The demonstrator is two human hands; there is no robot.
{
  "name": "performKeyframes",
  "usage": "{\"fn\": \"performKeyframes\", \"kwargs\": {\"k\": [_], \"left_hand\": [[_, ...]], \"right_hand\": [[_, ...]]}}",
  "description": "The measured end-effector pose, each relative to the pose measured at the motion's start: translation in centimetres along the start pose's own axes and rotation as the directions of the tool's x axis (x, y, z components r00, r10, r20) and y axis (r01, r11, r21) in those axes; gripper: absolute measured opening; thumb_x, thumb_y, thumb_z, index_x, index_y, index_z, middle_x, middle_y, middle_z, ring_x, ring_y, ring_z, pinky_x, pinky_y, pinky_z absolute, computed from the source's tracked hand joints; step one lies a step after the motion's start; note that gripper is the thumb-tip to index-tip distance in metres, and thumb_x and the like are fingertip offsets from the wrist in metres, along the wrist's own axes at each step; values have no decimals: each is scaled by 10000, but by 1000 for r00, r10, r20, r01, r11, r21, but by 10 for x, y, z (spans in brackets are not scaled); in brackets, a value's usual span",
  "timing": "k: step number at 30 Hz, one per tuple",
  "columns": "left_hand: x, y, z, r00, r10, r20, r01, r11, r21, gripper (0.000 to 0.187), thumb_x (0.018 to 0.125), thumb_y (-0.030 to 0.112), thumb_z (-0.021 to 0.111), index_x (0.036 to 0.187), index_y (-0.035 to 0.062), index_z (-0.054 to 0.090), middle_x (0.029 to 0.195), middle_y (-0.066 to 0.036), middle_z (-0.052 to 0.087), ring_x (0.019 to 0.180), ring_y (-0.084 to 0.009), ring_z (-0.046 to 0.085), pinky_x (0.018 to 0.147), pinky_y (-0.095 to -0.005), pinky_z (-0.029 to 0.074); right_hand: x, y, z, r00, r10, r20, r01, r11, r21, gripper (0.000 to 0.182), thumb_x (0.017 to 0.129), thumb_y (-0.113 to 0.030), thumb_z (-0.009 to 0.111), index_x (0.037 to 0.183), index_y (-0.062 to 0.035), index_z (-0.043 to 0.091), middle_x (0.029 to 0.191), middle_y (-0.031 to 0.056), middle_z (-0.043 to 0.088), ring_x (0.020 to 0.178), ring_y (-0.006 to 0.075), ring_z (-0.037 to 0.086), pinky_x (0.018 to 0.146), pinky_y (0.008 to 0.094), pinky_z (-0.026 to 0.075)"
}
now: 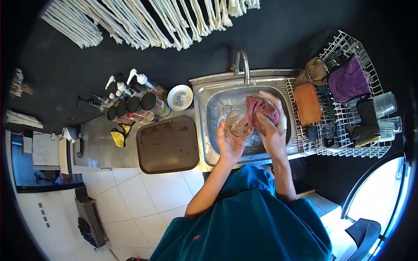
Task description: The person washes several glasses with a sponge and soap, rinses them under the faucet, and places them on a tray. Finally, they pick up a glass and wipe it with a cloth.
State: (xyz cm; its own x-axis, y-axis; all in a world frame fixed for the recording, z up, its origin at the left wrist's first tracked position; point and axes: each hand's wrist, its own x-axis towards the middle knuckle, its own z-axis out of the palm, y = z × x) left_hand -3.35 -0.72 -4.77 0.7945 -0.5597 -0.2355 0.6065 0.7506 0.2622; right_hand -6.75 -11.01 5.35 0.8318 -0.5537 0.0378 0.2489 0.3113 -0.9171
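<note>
Over the metal sink (212, 143), my left hand (231, 145) holds a clear glass (237, 123), its fingers wrapped round the side. My right hand (273, 132) grips a dark pink cloth (260, 109) right beside the glass, at its right side. The cloth hides part of the glass rim and some fingers. Other clear glassware (226, 111) sits in the basin behind and below the hands. A curved metal faucet (247, 69) stands at the sink's back edge.
Right of the sink, a white wire rack (355, 151) bears glasses, an orange cloth (307, 103) and a purple cloth (349, 79). To the left are a brown tray (168, 145), a white bowl (180, 97), several bottles and a yellow-black cloth (118, 138). Rope fringe hangs above.
</note>
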Motion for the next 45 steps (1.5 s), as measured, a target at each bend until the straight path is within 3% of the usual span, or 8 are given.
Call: {"fn": "performKeyframes", "kwargs": {"k": [7, 10, 20, 26, 31, 33, 35, 45], "left_hand": [[4, -15, -6, 998, -45, 40, 45, 999, -10, 467, 942, 445, 382, 1281, 137, 468, 1203, -38, 584, 1060, -198, 595, 837, -379, 531], [4, -21, -8, 981, -37, 191, 44, 999, -32, 446, 942, 426, 411, 1285, 146, 466, 1199, -19, 587, 1062, -154, 589, 809, -342, 528], [-3, -24, 7, 997, -55, 57, 60, 994, -91, 493, 950, 444, 382, 1321, 123, 432, 1266, -41, 547, 1093, -204, 576, 863, -380, 511], [-1, -22, 4, 991, -62, 115, 75, 991, -115, 504, 954, 447, 371, 1334, 119, 417, 1304, -55, 522, 1131, -217, 558, 884, -402, 504], [0, -19, 3, 986, -1, 166, 22, 992, -126, 479, 958, 431, 342, 1312, 125, 443, 1290, -56, 530, 1145, -209, 545, 898, -386, 496], [1, -16, 5, 991, -40, 130, 56, 991, -121, 452, 959, 409, 332, 1270, 114, 473, 1251, -55, 550, 1121, -204, 552, 923, -368, 471], [3, -16, 4, 997, 71, 28, -69, 996, -51, 468, 946, 423, 402, 1243, 74, 499, 1190, -68, 594, 1064, -183, 594, 868, -339, 512], [8, 3, 0, 999, 32, 13, -31, 998, -52, 505, 891, 410, 409, 1196, 27, 531, 1172, -116, 596, 1063, -241, 589, 903, -382, 486]], "right_hand": [[17, 0, 6, 980, 29, 195, -23, 999, -31, 235, 910, -245, 580, 770, -57, 563, 655, -4, 504, 602, 66, 475, 548, 233, 389], [23, -1, 13, 948, 242, 205, -268, 957, 109, 362, 922, -373, 565, 706, -84, 533, 633, -21, 469, 581, 61, 445, 532, 238, 377], [28, -11, 12, 973, 84, 217, -43, 982, -185, 276, 939, -295, 549, 884, -30, 607, 764, 24, 565, 701, 96, 551, 626, 241, 448], [31, -9, 18, 958, 202, 205, -213, 977, 33, 261, 933, -266, 566, 878, -14, 607, 741, 18, 572, 678, 92, 570, 601, 255, 467], [17, 21, 18, 996, -38, 79, 61, 948, -311, 228, 906, -249, 596, 854, -28, 593, 719, 2, 575, 643, 67, 557, 558, 251, 446], [12, 21, 15, 982, 96, 163, -46, 958, -285, 206, 879, -225, 619, 859, -23, 580, 720, 41, 600, 638, 115, 574, 579, 277, 457], [5, 22, 15, 947, -93, 306, 249, 816, -522, 213, 859, -218, 636, 877, -17, 568, 715, 86, 610, 647, 177, 601, 612, 311, 475], [5, 13, -20, 969, -135, 205, 208, 895, -394, 524, 900, -138, 560, 1347, -99, 288, 1249, 99, 444, 1137, 193, 462, 923, 328, 424]]}}
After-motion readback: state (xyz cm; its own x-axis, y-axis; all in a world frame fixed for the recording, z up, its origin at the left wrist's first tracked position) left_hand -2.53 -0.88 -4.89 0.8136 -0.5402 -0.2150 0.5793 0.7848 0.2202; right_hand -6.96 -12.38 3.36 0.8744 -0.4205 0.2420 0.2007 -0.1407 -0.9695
